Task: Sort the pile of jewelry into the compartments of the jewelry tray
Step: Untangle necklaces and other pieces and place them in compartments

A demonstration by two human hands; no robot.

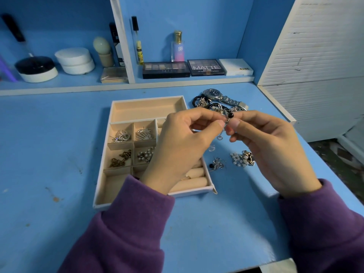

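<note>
Pinching a small dangling earring (228, 120) between thumbs and forefingers, the person's left hand (183, 142) and right hand (269, 146) met just above the right edge of the jewelry tray (102, 186), apparently so the piece could be checked or untangled before a compartment was chosen. A glossy black bead topped the earring, with a fine silvery chain hanging beneath. Both hands gripped that one piece, their other fingers curled. In the tray's left half, four small square cells held sorted items: sparkling silver pieces (121, 135), silver leaf shapes (144, 133), a dull bronze chain (120, 159) and round pearly beads (145, 154). A ring (187, 177) sat among the padded cream rolls (197, 171) along the tray's right side. The unsorted pile (220, 104), topped by a steel-linked watch (214, 94), lay just beyond the tray's far right corner on the scuffed blue counter (49, 154). A similar black-bead earring (216, 164) and a pearl cluster (243, 158) lay to the tray's right, suggesting the sorting was roughly half done.
</note>
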